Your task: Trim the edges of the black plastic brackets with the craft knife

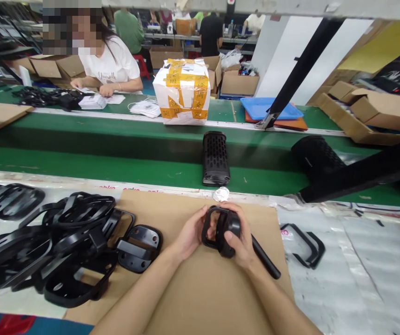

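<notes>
Over the cardboard sheet [200, 298], both hands are closed around a black plastic part. My left hand [190, 236] grips the rounded open black frame [208, 242] at its left side. My right hand [243, 239] is wrapped round the thicker black plastic piece [233, 225], thumb on its face. Whether frame and piece are joined I cannot tell. Extending from beneath my right hand is a black rod [267, 258]; its upper end is hidden. A similar black bracket [139, 249] lies left of my hands, beside a heap of black plastic frames [77, 228].
A perforated black cylinder-like housing [216, 158] stands on the green conveyor belt [144, 158]. Black frame strips [306, 246] lie at right. A slanted black post [360, 174] crosses the right side. Beyond are a taped white box [182, 93], a blue tray [270, 109] and a seated person [111, 65].
</notes>
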The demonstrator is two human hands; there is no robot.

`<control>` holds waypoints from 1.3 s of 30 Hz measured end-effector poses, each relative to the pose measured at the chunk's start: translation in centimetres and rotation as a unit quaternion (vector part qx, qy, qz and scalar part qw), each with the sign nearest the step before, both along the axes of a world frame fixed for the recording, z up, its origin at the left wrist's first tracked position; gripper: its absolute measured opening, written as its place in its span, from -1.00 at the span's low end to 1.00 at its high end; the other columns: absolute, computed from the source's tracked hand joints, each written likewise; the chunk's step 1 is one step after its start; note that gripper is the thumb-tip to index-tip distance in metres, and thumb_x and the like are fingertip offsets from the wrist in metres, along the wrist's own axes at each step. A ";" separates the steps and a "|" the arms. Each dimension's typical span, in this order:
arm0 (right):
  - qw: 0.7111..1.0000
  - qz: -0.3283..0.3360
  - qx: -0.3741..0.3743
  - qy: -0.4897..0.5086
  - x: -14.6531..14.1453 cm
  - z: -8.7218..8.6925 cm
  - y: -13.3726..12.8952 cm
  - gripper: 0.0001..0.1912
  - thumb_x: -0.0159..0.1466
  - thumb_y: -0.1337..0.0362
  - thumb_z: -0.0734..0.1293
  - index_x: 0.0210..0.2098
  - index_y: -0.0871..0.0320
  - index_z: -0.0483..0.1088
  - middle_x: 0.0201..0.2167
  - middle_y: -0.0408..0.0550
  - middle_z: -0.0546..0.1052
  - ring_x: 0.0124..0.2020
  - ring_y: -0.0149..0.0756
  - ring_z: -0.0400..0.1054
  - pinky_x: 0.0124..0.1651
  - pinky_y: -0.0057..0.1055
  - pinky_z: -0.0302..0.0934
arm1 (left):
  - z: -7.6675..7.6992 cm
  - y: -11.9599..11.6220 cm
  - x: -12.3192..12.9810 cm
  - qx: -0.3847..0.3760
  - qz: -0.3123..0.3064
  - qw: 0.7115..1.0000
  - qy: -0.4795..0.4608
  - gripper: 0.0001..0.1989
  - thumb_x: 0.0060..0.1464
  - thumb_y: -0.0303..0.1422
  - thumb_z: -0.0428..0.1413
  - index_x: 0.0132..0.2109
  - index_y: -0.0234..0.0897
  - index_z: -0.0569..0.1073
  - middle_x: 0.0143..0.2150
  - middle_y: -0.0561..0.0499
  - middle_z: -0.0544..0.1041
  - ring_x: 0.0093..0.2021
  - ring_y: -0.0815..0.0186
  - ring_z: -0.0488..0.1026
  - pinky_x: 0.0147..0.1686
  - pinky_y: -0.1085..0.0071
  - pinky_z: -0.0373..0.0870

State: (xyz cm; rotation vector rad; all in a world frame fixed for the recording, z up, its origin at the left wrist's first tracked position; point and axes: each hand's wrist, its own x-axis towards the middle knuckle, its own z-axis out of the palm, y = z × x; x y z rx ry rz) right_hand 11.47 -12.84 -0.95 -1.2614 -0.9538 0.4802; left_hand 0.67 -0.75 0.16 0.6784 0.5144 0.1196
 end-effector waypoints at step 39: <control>0.993 0.021 0.024 -0.110 -0.2 0.1 0.0 -0.42 0.28 0.01 0.41 0.23 0.01 0.31 0.12 0.11 0.39 0.19 0.12 0.32 0.26 0.12 0.22 | 0.5 0.6 -0.6 0.117 0.049 0.992 -0.016 -0.47 0.10 0.08 0.29 -0.40 -0.36 0.48 -0.44 -0.01 0.46 -0.38 0.35 0.36 -0.30 0.44 0.30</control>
